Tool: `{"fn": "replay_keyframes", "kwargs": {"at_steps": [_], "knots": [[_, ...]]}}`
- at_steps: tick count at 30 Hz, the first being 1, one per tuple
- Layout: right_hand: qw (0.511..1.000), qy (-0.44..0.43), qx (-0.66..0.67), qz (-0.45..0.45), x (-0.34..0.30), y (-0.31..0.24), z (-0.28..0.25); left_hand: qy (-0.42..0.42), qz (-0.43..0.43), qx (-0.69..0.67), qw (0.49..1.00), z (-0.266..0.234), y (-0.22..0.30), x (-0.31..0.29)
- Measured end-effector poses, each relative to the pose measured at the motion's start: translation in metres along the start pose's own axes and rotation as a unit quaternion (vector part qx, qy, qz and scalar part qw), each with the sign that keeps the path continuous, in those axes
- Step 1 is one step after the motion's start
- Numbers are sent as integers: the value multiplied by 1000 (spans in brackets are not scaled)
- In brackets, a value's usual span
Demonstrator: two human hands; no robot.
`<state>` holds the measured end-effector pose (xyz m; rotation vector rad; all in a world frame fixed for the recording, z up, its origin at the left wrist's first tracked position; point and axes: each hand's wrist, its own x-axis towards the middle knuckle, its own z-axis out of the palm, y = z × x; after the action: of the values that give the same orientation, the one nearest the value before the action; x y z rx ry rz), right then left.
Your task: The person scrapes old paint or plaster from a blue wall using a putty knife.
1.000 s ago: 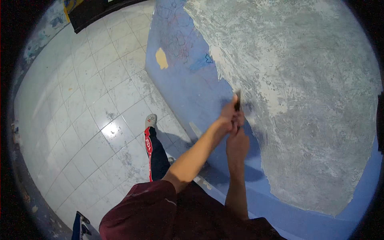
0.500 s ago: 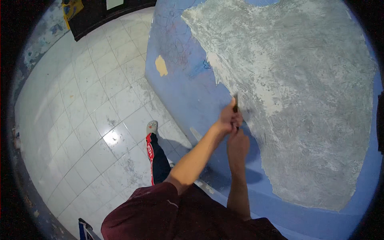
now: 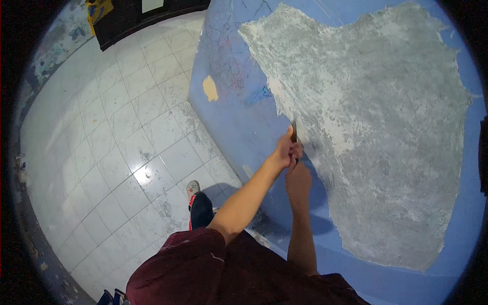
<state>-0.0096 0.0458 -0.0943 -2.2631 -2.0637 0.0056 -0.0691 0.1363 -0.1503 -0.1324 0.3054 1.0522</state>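
My left hand (image 3: 287,151) is closed around a dark, narrow scraper (image 3: 294,133), its thumb stretched along it. Just below, my right hand (image 3: 298,179) forms a fist at the lower end of the same tool, where a dark bit of handle enters it. The scraper is seen edge-on, so the shape of its blade is hidden. Its tip meets the left border of a large grey bare patch (image 3: 376,122), beside the blue paint of the wall (image 3: 239,127). Ragged whitish edges run along that border above my hands.
Pale tiles cover the floor (image 3: 122,132) at left, with grey flakes scattered along the wall's foot. My shoe (image 3: 192,188) stands close to that edge. A dark piece of furniture (image 3: 152,23) is at the far left. A small cream spot (image 3: 210,88) marks the blue wall.
Both hands and the scraper have shifted slightly left in the view, still along the patch's border. My view has tilted a little, and more of the patch's upper edge shows.
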Motion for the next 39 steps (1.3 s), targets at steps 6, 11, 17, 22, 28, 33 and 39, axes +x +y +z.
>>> {"fn": "replay_keyframes", "kwargs": {"at_steps": [6, 11, 17, 22, 28, 33, 39], "knots": [[970, -97, 215, 58, -13, 28, -3, -45, -142, -97, 984, 10, -17, -17], [989, -41, 124, 73, -6, -3, -5, -73, -55, -51, 994, -4, -10, -4], [989, -11, 136, 64, -3, 2, -1, -31, -87, -44, 995, -1, -13, 4], [985, 23, 169, 5, -11, 16, -2, -9, -76, -35, 997, 0, -22, 0], [987, -6, 161, 13, -13, 21, 1, -3, -34, 20, 999, 8, -22, -8], [982, 27, 164, -87, 6, 10, 1, -20, -63, -23, 998, -5, -5, 9], [977, 13, 214, 1, -6, 5, -4, -10, -107, -36, 994, 17, -3, -10]]}}
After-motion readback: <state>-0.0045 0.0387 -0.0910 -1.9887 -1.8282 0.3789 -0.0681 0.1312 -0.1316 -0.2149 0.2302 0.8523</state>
